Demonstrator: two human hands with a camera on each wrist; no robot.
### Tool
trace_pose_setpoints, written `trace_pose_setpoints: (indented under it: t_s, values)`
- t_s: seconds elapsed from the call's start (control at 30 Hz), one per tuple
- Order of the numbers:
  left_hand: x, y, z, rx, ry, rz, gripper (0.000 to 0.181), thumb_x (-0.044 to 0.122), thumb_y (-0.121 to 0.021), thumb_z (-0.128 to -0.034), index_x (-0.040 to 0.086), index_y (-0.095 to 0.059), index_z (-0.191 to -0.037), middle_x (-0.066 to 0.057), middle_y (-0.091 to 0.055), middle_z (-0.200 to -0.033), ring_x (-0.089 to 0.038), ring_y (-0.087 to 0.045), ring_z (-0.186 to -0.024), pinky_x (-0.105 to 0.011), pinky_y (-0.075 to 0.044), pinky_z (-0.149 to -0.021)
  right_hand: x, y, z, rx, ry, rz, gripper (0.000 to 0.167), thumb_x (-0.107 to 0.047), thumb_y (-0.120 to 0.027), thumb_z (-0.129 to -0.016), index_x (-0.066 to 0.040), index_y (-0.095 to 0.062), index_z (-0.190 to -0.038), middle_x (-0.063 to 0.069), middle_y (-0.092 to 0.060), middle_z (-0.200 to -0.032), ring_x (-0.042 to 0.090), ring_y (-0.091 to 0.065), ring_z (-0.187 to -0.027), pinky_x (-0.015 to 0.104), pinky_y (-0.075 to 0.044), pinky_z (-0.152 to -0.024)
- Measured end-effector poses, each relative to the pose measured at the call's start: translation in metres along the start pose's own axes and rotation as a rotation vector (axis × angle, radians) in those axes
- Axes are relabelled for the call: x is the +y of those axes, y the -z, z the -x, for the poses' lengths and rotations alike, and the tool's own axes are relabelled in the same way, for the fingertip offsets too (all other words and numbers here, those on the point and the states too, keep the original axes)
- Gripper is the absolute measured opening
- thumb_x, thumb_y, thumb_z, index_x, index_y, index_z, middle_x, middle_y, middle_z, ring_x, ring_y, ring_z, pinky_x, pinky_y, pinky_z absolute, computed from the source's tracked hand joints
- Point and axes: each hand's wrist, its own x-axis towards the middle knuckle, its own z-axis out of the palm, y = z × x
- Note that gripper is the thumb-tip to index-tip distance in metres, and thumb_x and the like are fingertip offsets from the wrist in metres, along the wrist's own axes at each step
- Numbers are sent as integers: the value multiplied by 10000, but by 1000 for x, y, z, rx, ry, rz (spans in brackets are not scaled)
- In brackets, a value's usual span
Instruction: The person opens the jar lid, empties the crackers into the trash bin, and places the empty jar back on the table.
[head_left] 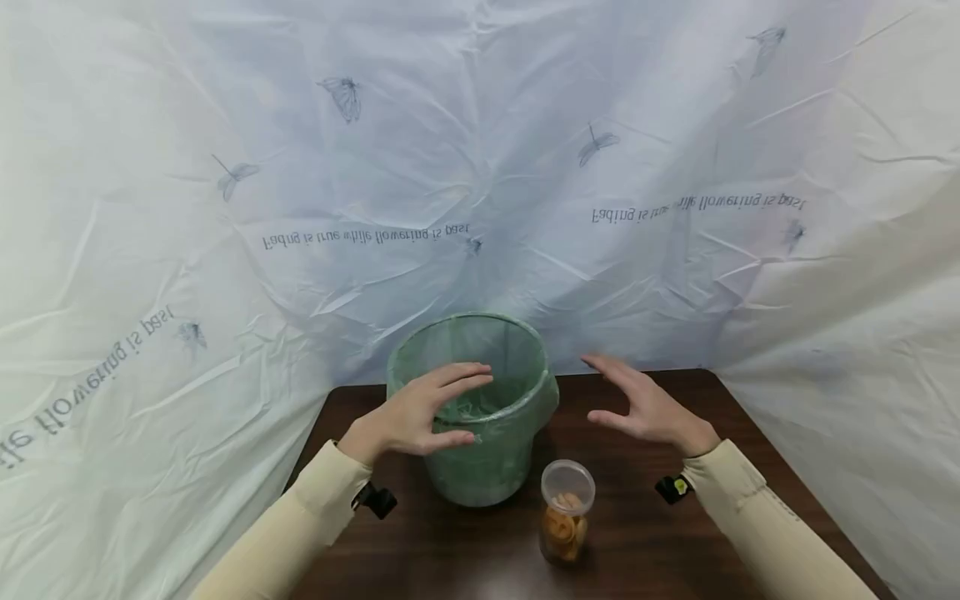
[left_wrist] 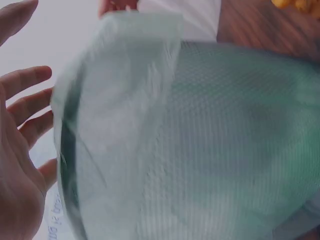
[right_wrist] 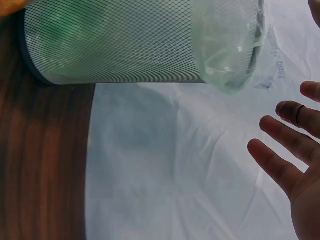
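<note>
A mesh wastebasket (head_left: 480,471) lined with a thin green plastic bag (left_wrist: 115,125) stands upright on the table, its mouth facing up. In the head view my left hand (head_left: 416,412) is at the left side of its rim, fingers extended and thumb apart. Whether that hand touches the bag cannot be told. My right hand (head_left: 651,410) hovers to the right of the wastebasket, clear of it, with spread fingers and nothing in them. A clear lidded jar (head_left: 564,529) of orange-brown ring-shaped pieces stands in front, between the hands. A dark ring shows on one right-hand finger (right_wrist: 287,111).
Dark brown wood-grain covers the table (head_left: 420,554). Behind and on both sides hangs a pale wrinkled sheet (head_left: 480,167) printed with winged insects and lettering; it meets the table's back edge close behind the wastebasket.
</note>
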Motion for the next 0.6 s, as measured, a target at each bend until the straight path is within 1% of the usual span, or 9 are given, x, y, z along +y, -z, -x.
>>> trace_pose_setpoints:
  t_s: [0.13, 0.33, 0.43, 0.5, 0.6]
  values:
    - [6, -3, -1, 29, -45, 60, 720, 469, -651, -903, 198, -368, -1507, -12, -380, -1530, -167, -356, -1414, -405, -368, -1122, 5, -9, 9, 16, 9, -19, 821, -302, -755, -861, -204, -301, -1538, 92, -440, -1490, 288, -486, -1301, 485, -447, -996]
    - [8, -8, -2, 39, -54, 133, 689, 441, -651, -910, 192, -385, -1495, -40, -418, -1500, -150, -393, -1388, -385, -415, -1085, 10, -24, 22, 45, 15, -91, 812, -208, -783, -834, -153, -347, -1517, 96, -477, -1457, 257, -514, -1262, 349, -458, -989]
    - [10, -9, -2, 62, -75, 152, 689, 433, -653, -910, 174, -389, -1491, -39, -423, -1494, -159, -407, -1379, -379, -415, -1086, 11, -32, 28, 58, 18, -111, 799, -186, -783, -830, -117, -363, -1507, 123, -493, -1443, 278, -519, -1254, 334, -457, -990]
    - [11, -10, -3, 89, -103, 160, 692, 427, -659, -907, 157, -395, -1486, -37, -425, -1490, -170, -412, -1375, -374, -407, -1093, 12, -37, 32, 61, 10, -127, 795, -175, -784, -827, -105, -370, -1502, 121, -499, -1439, 278, -518, -1256, 311, -451, -999]
    - [15, -12, -4, 136, -167, 169, 686, 398, -677, -898, 119, -418, -1468, -58, -442, -1472, -201, -426, -1363, -379, -400, -1098, 13, -42, 37, 52, -12, -161, 793, -162, -782, -823, -82, -374, -1498, 95, -494, -1448, 264, -506, -1275, 247, -419, -1027]
